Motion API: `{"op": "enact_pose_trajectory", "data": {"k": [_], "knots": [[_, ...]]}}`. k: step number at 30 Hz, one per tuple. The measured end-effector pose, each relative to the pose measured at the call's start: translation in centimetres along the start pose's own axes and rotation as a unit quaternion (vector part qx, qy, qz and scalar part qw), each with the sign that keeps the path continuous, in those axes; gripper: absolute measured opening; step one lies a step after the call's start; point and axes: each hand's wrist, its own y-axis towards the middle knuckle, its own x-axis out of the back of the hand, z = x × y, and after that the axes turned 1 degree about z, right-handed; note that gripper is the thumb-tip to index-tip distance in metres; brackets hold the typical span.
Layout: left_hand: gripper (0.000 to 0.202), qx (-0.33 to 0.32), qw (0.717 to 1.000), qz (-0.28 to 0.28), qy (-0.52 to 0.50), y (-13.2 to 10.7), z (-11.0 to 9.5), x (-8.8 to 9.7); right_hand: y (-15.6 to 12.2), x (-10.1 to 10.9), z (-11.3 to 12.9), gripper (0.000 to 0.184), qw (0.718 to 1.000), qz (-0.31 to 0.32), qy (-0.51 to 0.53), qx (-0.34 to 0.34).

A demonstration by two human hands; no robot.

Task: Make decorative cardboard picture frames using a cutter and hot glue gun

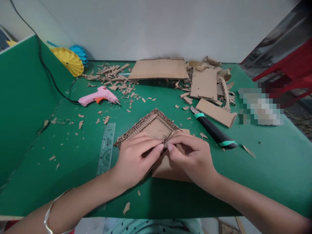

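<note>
Head view of the bench (73,162) with both hands at work on a cardboard tray (159,128). The tray lies at the near middle of the bench, turned so that one corner points away from the person; its raised rim shows corrugated edges. The left hand (138,157) and the right hand (191,156) meet at the tray's near right side, each pinching the rim between thumb and forefinger, the fingertips almost touching. A flat cardboard sheet (168,167) lies partly beneath the right hand. Left of the tray, a clear ruler (106,148) reaches toward the left forearm; beyond it rests a pink glue gun (96,97), nozzle to the right, with a black cord (46,71) running behind. Right of the tray, a black and green cutter (212,128) lies aslant. Toward the wall, a broad cardboard panel (158,69) sits among torn scraps (109,71), with smaller cardboard pieces (204,83) to its right. A yellow paper fan (67,61) stands at far left.
</note>
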Motion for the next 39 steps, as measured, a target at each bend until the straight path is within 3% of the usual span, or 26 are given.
{"op": "enact_pose_trajectory", "data": {"k": [2, 4, 6, 7, 9, 12, 14, 17, 32, 35, 39], "knots": [[0.02, 0.135, 0.983, 0.038, -0.116, 0.2, 0.0, 0.2, 0.1, 0.1, 0.0, 0.014, 1.0, 0.001, 0.008, 0.005], [0.024, 0.246, 0.942, 0.044, -0.223, 0.4, 0.3, 0.4, 0.3, 0.3, 0.0, 0.013, 1.0, -0.003, 0.005, 0.001], [0.025, 0.293, 0.919, 0.022, -0.265, 0.5, 0.7, 0.5, 0.5, 0.5, -0.1, 0.014, 1.0, 0.012, -0.004, -0.013], [0.024, 0.294, 0.922, 0.013, -0.251, 0.5, 0.8, 0.6, 0.6, 0.6, -0.1, 0.016, 0.999, 0.029, -0.007, -0.025], [0.021, 0.243, 0.956, -0.002, -0.164, 0.6, 1.0, 0.6, 0.8, 0.7, -0.2, 0.021, 0.997, 0.059, -0.015, -0.051], [0.015, 0.049, 0.998, -0.031, 0.03, 0.4, 1.1, 0.6, 0.9, 0.8, -0.3, 0.019, 0.995, 0.067, -0.016, -0.071], [0.015, -0.074, 0.989, -0.031, 0.126, 0.1, 1.3, 0.5, 0.9, 0.8, -0.4, 0.015, 0.995, 0.064, -0.005, -0.073], [0.019, -0.161, 0.967, -0.006, 0.198, -0.2, 1.7, 0.4, 0.8, 0.7, -0.3, 0.016, 0.994, 0.073, 0.016, -0.083], [0.021, -0.231, 0.908, -0.007, 0.349, -0.2, 1.4, 0.8, 0.8, 0.5, -0.2, 0.017, 0.993, 0.061, 0.027, -0.096], [0.024, -0.229, 0.919, -0.005, 0.322, -0.5, 1.4, 0.6, 0.7, 0.4, -0.2, 0.018, 0.997, 0.035, 0.005, -0.066], [0.017, -0.161, 0.97, -0.015, 0.181, -0.5, 1.0, 0.2, 0.5, 0.2, 0.0, 0.017, 1.0, 0.007, 0.001, -0.027]]}}
